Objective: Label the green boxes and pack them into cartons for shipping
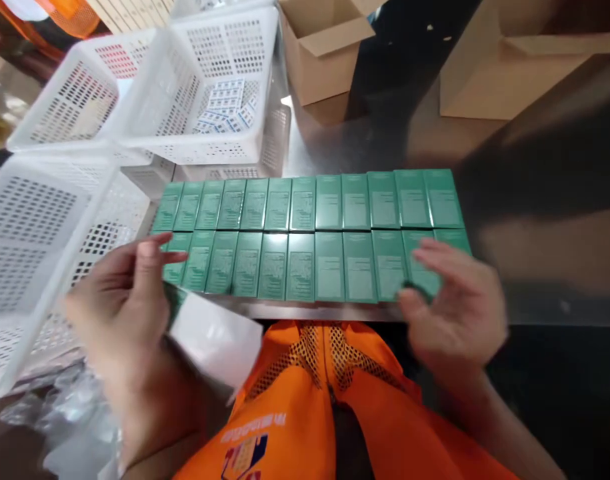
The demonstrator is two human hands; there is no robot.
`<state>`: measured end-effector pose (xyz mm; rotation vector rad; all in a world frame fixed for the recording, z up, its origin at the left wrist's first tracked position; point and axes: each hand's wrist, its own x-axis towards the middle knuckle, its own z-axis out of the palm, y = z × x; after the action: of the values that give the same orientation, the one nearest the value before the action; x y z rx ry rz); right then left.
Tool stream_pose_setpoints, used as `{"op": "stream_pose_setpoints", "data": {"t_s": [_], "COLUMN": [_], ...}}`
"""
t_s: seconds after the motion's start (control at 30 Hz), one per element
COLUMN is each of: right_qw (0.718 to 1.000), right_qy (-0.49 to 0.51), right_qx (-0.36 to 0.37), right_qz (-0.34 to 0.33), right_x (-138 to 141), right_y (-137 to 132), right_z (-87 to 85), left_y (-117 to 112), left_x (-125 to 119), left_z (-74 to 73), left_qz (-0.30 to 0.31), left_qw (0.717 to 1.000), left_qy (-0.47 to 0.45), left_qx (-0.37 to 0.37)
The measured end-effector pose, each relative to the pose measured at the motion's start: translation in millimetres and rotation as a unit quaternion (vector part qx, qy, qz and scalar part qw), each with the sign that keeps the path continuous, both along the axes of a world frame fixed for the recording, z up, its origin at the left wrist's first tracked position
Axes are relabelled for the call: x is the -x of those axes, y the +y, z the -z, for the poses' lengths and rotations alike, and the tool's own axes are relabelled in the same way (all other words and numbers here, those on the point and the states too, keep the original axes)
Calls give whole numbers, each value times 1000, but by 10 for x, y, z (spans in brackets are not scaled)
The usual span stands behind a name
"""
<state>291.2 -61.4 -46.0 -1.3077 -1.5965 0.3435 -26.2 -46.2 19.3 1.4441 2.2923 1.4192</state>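
Two rows of flat green boxes (pixel 329 267) lie side by side on the metal table, printed faces up. My left hand (pixel 129 287) is at the left end of the near row, holding a white sheet or stack (pixel 217 337) with a green part at its upper corner. What exactly it is, I cannot make out. Its lower end hangs over the table's front edge. Over the right end of the near row is my right hand (pixel 457 303), slightly blurred, thumb and fingers apart, with nothing visible held. It hides parts of the last boxes there.
White plastic baskets (pixel 179 143) stand at the left, one holding blue-and-white printed packs (pixel 227 107). Open cardboard boxes (pixel 329 67) stand at the back and right on the metal table (pixel 365 143). Clear plastic bags (pixel 79 420) lie at lower left.
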Motion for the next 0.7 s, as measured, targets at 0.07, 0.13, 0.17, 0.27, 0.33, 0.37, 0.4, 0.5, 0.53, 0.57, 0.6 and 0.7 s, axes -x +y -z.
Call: {"op": "stream_pose_setpoints", "data": {"t_s": [0.07,0.13,0.17,0.27,0.33,0.37,0.4,0.5,0.53,0.57,0.6,0.7], "right_qw": [982,956,946,919,925,937,951,979,981,981,979,969], "right_qy": [71,135,170,265,274,259,236,168,156,148,143,154], "right_qx": [-4,29,66,156,156,141,118,22,-10,-32,-40,4], "right_qz": [-178,-260,-269,-246,-213,-186,-159,-113,-114,-125,-141,-191], "right_x": [364,656,769,961,988,986,982,1017,1049,1090,1135,1260], "right_y": [-134,-218,-240,-238,-194,-170,-147,-116,-117,-121,-126,-134], "right_z": [27,104,151,283,322,315,291,145,93,49,18,11], "left_y": [62,166,213,287,285,275,261,205,183,160,136,57], "left_x": [-215,-364,-418,-508,-509,-498,-486,-478,-492,-514,-540,-619], "left_z": [118,251,304,379,386,388,391,418,427,433,436,422], "left_qz": [8,19,25,48,68,76,80,49,38,33,31,44], "left_qw": [998,995,993,987,981,978,976,983,985,986,986,984], "left_qy": [-8,-17,-23,-75,-136,-159,-171,-115,-85,-58,-37,-17], "left_qx": [-60,-96,-109,-133,-120,-113,-109,-132,-144,-152,-158,-170]}}
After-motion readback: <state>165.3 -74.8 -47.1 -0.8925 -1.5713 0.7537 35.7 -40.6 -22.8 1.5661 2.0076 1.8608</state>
